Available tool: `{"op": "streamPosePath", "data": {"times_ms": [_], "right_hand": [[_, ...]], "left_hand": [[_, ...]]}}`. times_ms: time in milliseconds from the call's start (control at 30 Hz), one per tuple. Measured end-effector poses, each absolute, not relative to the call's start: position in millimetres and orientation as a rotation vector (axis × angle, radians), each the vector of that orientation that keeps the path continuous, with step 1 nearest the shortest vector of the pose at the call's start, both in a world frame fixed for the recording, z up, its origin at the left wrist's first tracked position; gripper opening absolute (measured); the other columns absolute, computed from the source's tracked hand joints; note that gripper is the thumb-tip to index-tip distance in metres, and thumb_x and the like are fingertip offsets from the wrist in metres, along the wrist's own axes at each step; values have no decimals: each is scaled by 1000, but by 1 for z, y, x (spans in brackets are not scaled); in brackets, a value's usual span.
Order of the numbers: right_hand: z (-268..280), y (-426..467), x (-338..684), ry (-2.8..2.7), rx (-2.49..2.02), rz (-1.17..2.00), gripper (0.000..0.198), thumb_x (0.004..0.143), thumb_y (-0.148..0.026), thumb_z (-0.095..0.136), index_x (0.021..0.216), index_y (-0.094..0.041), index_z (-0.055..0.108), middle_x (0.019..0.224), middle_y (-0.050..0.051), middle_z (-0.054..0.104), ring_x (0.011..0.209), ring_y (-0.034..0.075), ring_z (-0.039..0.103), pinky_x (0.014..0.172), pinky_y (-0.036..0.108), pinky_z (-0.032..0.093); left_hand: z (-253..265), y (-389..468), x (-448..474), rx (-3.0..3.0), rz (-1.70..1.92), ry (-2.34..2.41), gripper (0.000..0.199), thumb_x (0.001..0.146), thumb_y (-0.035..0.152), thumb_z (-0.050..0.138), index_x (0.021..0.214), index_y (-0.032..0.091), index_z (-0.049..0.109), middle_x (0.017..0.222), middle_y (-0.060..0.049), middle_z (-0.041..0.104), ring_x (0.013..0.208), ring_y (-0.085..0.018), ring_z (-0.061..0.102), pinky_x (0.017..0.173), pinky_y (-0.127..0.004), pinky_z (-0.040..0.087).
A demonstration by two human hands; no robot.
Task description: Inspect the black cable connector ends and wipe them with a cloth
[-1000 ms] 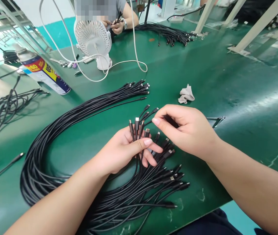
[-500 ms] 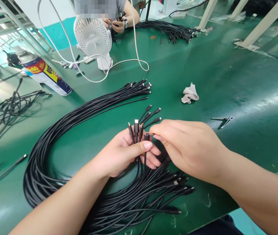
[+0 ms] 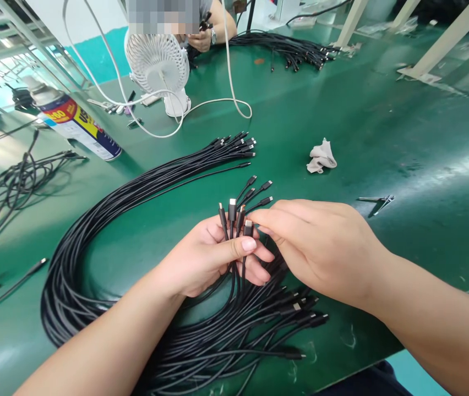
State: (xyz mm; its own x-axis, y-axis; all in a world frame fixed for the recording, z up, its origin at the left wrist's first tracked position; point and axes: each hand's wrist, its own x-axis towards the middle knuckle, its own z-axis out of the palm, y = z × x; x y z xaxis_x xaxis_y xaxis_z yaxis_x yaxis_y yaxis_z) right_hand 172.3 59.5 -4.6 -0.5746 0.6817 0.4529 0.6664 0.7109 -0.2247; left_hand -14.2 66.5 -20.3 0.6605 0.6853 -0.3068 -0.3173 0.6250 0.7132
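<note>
My left hand (image 3: 222,250) is closed round several black USB cables (image 3: 232,212), thumb across them, their metal-tipped plugs pointing up. Beside those plugs is my right hand (image 3: 321,247), thumb and forefinger pinched together at the nearest plug (image 3: 248,226). What lies between those fingertips is hidden. Just behind the hands, several more cable plugs (image 3: 265,186) fan out over the table. A thick bundle of black cables (image 3: 65,258) curves round on the left, with one set of ends at the back and another below my hands.
A green table (image 3: 383,132) holds a white fan (image 3: 156,63), a spray can (image 3: 77,124), a crumpled cloth scrap (image 3: 321,157) and small metal tweezers or snips (image 3: 377,203). Tangled cables (image 3: 23,179) lie left. Across the table, a person's hand (image 3: 201,39) holds cables near another bundle (image 3: 292,49).
My right fingertips have shifted slightly left against the nearest plug. The plugs in my left hand have moved a little up and right. Across the table, the person's head has lowered.
</note>
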Motion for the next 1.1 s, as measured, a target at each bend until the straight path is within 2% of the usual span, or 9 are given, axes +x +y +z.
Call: {"op": "streamPosePath", "data": {"times_ms": [133,333,433,633,733,867,1000,1067,1100], "right_hand": [[-3,59,173,-2367,-1069,124,26,91,-16,42,97,-18,67,80,3,72,70,16,65,62,28,45],[-2,67,179,-2076,-1191,335,21,86,-16,54,105,-16,64,93,5,70,73,14,65,56,24,47],[-4,72,179,-2018,-1200,547,23,82,-18,60,105,-17,64,94,6,67,74,14,62,50,22,44],[-7,78,176,-2093,-1076,552,11,81,-19,61,90,-18,67,80,1,69,65,12,59,53,22,43],[-3,83,182,-2096,-1087,440,17,83,-13,55,89,-21,69,83,1,73,69,14,64,59,25,47],[0,91,191,-1996,-1240,347,16,84,-14,55,86,-23,69,75,0,72,66,15,66,58,27,47],[-4,92,193,-1980,-1340,348,13,88,-25,57,80,-22,67,52,-4,60,46,12,55,50,25,41],[-6,91,192,-2013,-1336,323,15,88,-27,58,78,-21,67,53,-3,60,47,12,53,49,26,39],[-6,90,191,-2024,-1319,298,13,88,-26,59,81,-22,69,62,-1,64,52,12,55,51,26,41]], "left_hand": [[-21,67,-15,643,626,615,14,74,20,78,82,12,69,75,-4,75,58,-15,71,56,-23,59],[-21,67,-21,638,597,520,45,80,16,72,123,21,60,82,-5,77,65,-18,74,61,-27,61],[-21,67,-24,662,577,445,50,81,17,70,130,22,57,84,-5,77,68,-19,74,63,-27,61],[-19,66,-24,661,557,401,47,81,18,70,127,22,59,82,-5,78,68,-19,74,63,-25,60],[-18,67,-24,650,564,430,50,81,17,71,128,23,58,82,-4,78,68,-19,74,63,-27,60],[-18,67,-24,623,565,499,33,76,18,75,109,16,68,79,-6,77,65,-19,74,61,-27,60],[-19,67,-23,603,565,574,21,73,19,78,91,12,71,77,-7,77,65,-19,73,62,-28,61],[-19,67,-23,598,568,580,18,73,19,78,88,12,71,77,-7,77,66,-19,74,62,-29,61],[-19,67,-23,597,568,569,17,74,19,78,88,12,72,78,-7,77,67,-19,74,63,-29,61]]}}
